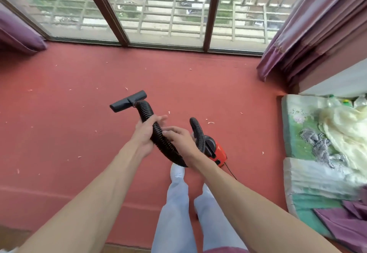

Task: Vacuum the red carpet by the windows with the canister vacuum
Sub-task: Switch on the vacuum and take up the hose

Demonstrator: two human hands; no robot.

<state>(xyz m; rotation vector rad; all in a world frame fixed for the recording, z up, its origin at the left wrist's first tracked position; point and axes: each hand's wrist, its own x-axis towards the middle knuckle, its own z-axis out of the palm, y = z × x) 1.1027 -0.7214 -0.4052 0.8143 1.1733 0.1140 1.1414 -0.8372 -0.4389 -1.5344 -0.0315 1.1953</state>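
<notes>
The red carpet runs up to the windows and is dotted with small pale scraps. A small red and black canister vacuum sits on the carpet just right of my feet. Its black ribbed hose curves up through my hands and ends in a flat black floor nozzle held above the carpet. My left hand wraps the hose from below, thumb over the top. My right hand rests on the hose lower down with its fingers spread.
Purple curtains hang at the right and at the left. A mattress with patterned bedding and a cream cloth lies along the right. The vacuum's thin cord trails back. My legs stand on the carpet.
</notes>
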